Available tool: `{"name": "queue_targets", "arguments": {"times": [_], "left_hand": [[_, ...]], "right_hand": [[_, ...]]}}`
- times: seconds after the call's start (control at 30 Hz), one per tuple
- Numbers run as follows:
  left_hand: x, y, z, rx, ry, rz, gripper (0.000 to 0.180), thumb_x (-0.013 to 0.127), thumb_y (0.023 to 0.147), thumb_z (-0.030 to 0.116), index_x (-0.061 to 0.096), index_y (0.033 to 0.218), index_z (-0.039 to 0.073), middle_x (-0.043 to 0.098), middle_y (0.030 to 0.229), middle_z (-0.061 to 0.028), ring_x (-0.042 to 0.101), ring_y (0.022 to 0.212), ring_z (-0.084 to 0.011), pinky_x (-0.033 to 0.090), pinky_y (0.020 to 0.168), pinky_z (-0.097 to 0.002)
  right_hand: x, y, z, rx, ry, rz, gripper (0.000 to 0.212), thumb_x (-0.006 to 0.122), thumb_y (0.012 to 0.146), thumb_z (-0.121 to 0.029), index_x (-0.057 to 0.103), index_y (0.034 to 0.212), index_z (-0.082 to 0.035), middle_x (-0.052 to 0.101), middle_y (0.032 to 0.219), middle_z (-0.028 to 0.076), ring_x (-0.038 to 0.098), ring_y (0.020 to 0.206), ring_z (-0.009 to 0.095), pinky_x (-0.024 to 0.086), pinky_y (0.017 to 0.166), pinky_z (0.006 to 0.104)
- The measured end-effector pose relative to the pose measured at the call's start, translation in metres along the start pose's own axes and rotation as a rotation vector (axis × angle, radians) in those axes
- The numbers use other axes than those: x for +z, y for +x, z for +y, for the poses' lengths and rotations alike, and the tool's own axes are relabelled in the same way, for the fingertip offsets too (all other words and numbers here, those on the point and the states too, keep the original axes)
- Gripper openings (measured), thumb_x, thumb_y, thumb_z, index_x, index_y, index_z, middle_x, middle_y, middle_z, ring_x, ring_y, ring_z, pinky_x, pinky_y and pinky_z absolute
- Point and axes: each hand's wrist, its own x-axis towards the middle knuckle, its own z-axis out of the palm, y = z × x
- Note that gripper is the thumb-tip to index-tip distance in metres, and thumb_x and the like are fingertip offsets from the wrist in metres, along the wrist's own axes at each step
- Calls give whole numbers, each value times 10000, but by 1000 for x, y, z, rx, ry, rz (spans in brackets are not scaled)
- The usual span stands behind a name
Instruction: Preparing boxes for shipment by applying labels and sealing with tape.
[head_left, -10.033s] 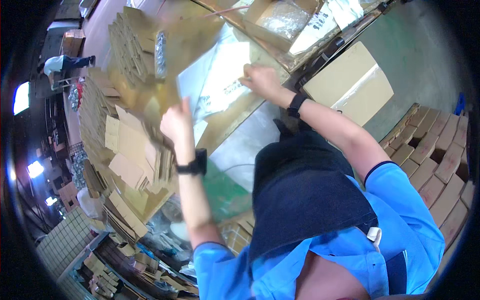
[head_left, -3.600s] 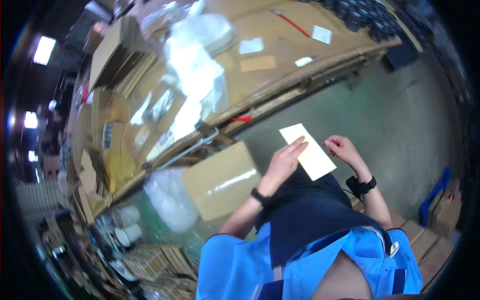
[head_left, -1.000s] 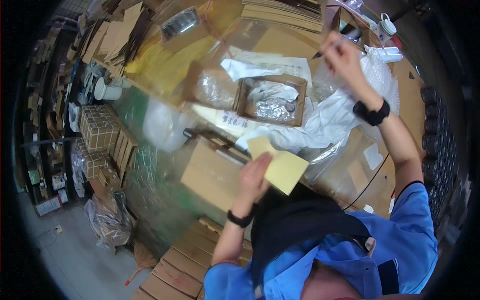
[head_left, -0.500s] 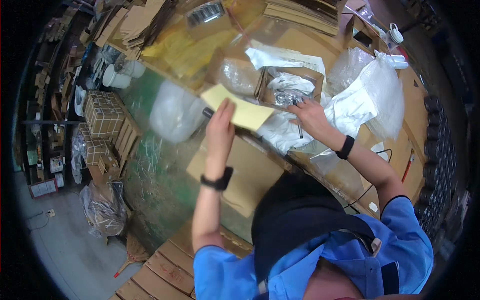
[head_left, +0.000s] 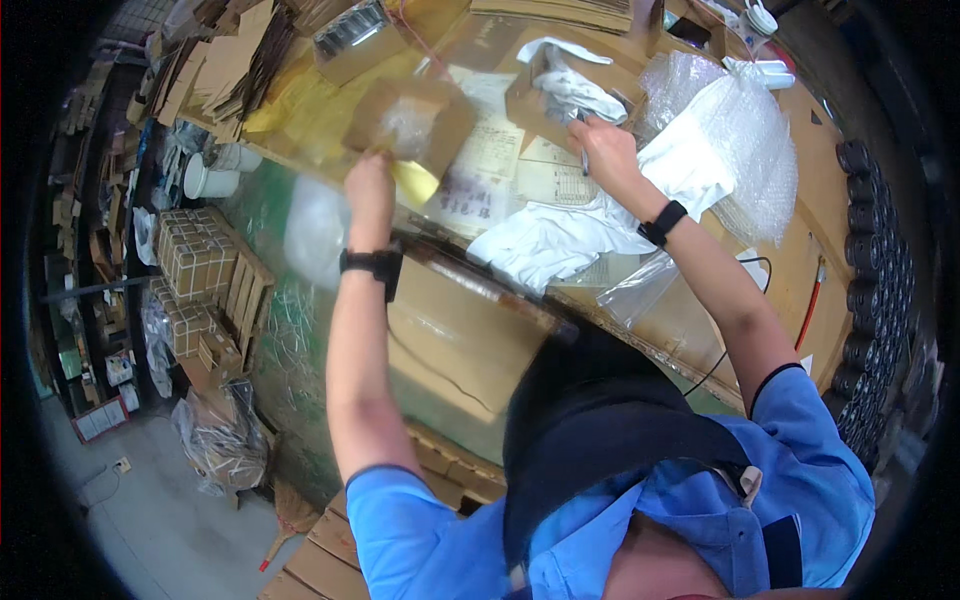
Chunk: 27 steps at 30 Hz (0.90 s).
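My left hand (head_left: 370,185) is closed on a sheet of yellow paper (head_left: 417,183), partly hidden at the near edge of an open cardboard box (head_left: 365,115) that is blurred. Clear plastic (head_left: 408,125) lies in that box. Between the fingers of my right hand (head_left: 607,155) is a pen (head_left: 584,160). That hand is at the near edge of a second open box (head_left: 525,105), with white cloth (head_left: 578,92) and some clear plastic in it. Printed sheets (head_left: 490,150) lie between the boxes.
White cloth (head_left: 555,240) lies along the table's near edge, and bubble wrap (head_left: 755,150) is heaped to the right. A red-handled tool (head_left: 812,300) and black rolls (head_left: 855,260) are further right. Stacked flat cardboard (head_left: 225,70) and tied parcels (head_left: 195,255) stand left.
The two boxes have moved farther back and apart, uncovering printed sheets between them. My left hand has moved left and away from me with the yellow paper. My right hand has reached farther forward.
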Motion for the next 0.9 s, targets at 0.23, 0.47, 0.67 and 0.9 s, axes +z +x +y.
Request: {"name": "queue_targets", "arguments": {"times": [0.23, 0.47, 0.67, 0.9], "left_hand": [[-44, 35, 15, 42, 18, 119, 198, 479, 804, 45, 639, 905, 102, 640, 833, -129, 627, 777, -317, 501, 648, -414], [-51, 61, -17, -104, 239, -9, 192, 523, 818, 90, 635, 974, 87, 650, 823, -196, 636, 825, -347, 502, 701, -438], [-23, 29, -6, -190, 181, 49, 281, 600, 712, 73, 628, 992, 60, 619, 1021, -182, 583, 988, -351, 492, 794, -416], [-23, -18, 108, 260, -254, 11, 453, 536, 726, 21, 599, 1163, 121, 559, 987, -140, 563, 904, -301, 485, 740, -379]], "right_hand": [[15, 10, 9, 98, -53, 6, 122, 540, 759, -86, 590, 869, -97, 571, 755, 114, 601, 736, 316, 471, 577, 416], [-11, 1, -18, -172, 72, 217, 224, 582, 732, -135, 617, 953, -128, 572, 852, 57, 570, 897, 259, 437, 733, 393], [-2, -66, -66, -460, 423, 22, 184, 637, 729, -153, 602, 910, -143, 563, 888, 46, 556, 908, 234, 398, 900, 418], [-21, -118, -22, -302, 404, -309, 111, 646, 770, -165, 611, 862, -114, 573, 796, 34, 569, 856, 225, 410, 874, 393]]}}
